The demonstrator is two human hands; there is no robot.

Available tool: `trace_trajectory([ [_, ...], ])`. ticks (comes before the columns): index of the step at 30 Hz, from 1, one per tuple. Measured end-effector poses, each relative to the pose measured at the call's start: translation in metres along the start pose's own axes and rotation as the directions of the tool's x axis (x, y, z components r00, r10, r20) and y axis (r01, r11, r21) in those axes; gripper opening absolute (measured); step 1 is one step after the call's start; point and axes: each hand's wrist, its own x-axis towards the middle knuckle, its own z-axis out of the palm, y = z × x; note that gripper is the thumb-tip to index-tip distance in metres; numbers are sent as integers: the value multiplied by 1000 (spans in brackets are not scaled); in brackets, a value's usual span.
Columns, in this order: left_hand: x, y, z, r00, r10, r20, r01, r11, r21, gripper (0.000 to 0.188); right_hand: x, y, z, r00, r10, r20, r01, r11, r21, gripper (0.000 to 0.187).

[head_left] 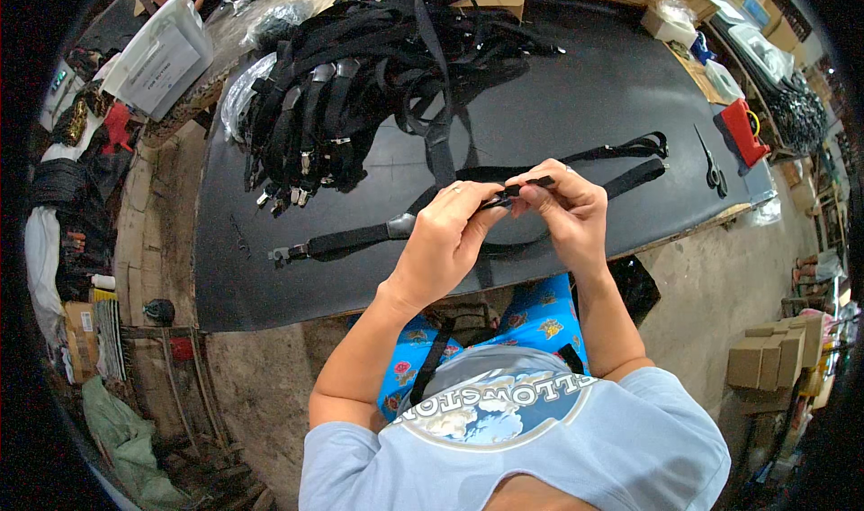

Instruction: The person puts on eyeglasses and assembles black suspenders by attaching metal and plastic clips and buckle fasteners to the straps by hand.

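Observation:
Both hands meet over the near part of a black table, pinching the black strap of a pair of suspenders (346,239). My left hand (447,232) closes thumb and fingers on the strap from the left. From the right, my right hand (565,212) grips a short black strap end (540,182) between thumb and fingertips. The fingers partly hide what lies between them. One strap runs left to a metal clip (286,255) lying on the table. Two more strap lengths (621,154) stretch out to the right.
A large heap of black suspenders (360,70) with metal clips covers the table's far left. Scissors (711,165) and a red tape dispenser (742,133) are at the right end. A clear plastic bin (162,57) stands at far left; cardboard boxes (769,358) are stacked at right.

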Motion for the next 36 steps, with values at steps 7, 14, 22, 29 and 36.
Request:
trace_trajectory([
  [7,-1,-2,-4,984,-46,172,45,999,9,34,0,2,-2,999,-29,25,30,998,-63,10],
  [14,1,5,-4,965,-80,251,68,996,56,35,-1,-3,-7,997,58,-46,-59,998,-18,7],
  [22,-2,11,-3,961,-182,206,180,983,32,25,0,-3,-8,998,63,-10,-63,998,-3,8],
  [29,-7,6,7,975,-160,154,161,987,7,17,-5,1,-9,999,42,29,-42,999,-9,9],
  [36,-12,2,17,986,-131,100,127,991,46,17,-9,3,-11,997,75,30,-75,997,-15,8],
])
